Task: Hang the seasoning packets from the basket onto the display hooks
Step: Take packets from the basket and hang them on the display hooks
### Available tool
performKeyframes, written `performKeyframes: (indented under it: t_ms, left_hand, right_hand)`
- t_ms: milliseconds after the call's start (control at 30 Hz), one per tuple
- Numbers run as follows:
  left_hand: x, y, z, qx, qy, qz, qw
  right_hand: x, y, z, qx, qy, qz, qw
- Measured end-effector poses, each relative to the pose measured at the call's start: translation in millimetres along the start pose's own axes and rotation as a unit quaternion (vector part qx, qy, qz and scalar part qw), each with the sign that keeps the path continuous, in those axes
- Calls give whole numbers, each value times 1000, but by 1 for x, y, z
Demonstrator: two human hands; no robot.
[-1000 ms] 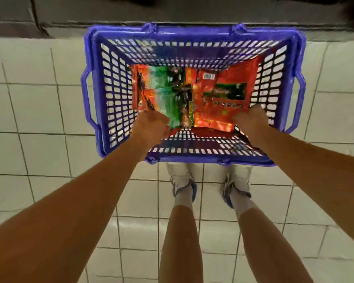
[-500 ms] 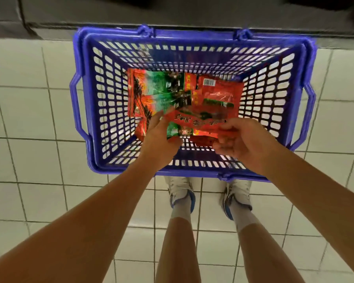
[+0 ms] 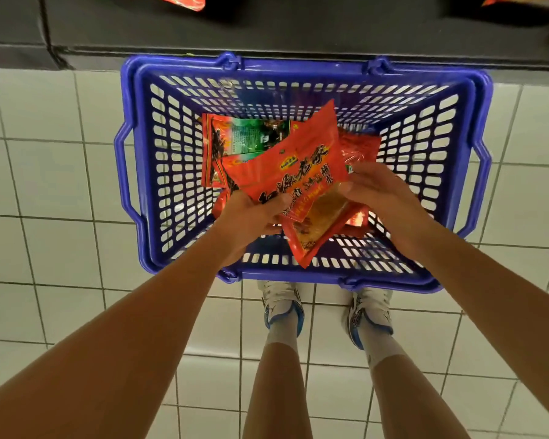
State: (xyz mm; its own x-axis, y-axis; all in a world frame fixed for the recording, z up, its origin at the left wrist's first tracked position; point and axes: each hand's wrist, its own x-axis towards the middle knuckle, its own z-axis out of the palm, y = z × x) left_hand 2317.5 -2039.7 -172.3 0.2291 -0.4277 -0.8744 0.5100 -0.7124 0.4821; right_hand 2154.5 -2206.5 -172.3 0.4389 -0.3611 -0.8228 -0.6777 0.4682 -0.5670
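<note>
White floor tiles (image 3: 61,248) fill the foreground beneath a person's bare legs and white-and-blue sneakers (image 3: 284,308); just beyond the toes, a blue plastic basket (image 3: 146,172) with slotted walls sits on the floor, its far rim against a dark shelf base (image 3: 298,30). Both forearms reach over the near rim; the left hand (image 3: 251,213) curls around the lower left edge of a red seasoning packet (image 3: 298,166), thumb pressed on its printed face; the right hand (image 3: 377,191) pinches the packet's right edge, fingers bent over it and thumb on the front. Held between the two hands, the packet is tilted, its upper corner pointing toward the basket's far wall, raised above the basket's floor. More red packets sit bunched under it in the same hands; how many cannot be told. Deeper in the basket lie a green-and-red packet (image 3: 251,137) at left and another red packet (image 3: 362,147) at right. Two red packet ends (image 3: 178,0) show at the top edge, above the shelf base.
</note>
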Motion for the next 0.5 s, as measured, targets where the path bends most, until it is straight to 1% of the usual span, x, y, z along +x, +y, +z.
performKeyframes:
  t_ms: [67, 167, 233, 267, 300, 333, 433, 467, 500]
  left_hand:
    - [3, 2, -1, 2, -24, -26, 999]
    - [8, 0, -9, -5, -59, -57, 997]
    - [10, -3, -11, 11, -96, -73, 993]
    - [12, -5, -9, 25, -100, -77, 992]
    - [15, -7, -6, 40, -84, -79, 993]
    - [21, -10, -3, 50, -46, -82, 994]
    - [45, -18, 8, 79, 97, -86, 988]
    - [53, -21, 10, 125, 126, -72, 981]
    - [61, -25, 10, 196, 139, -51, 969]
  right_hand:
    - [8, -1, 0, -15, -51, 2, 999]
    - [16, -3, -4, -5, -66, -1, 998]
    - [18, 2, -6, -15, -99, 5, 995]
    - [20, 7, -5, -22, -109, 14, 994]
    - [22, 14, -4, -22, -103, 27, 994]
    - [24, 21, -3, -8, -80, 47, 996]
    - [30, 38, -4, 27, -1, 90, 996]
    - [32, 43, -6, 27, 23, 96, 995]
    - [35, 49, -9, 23, 46, 99, 994]
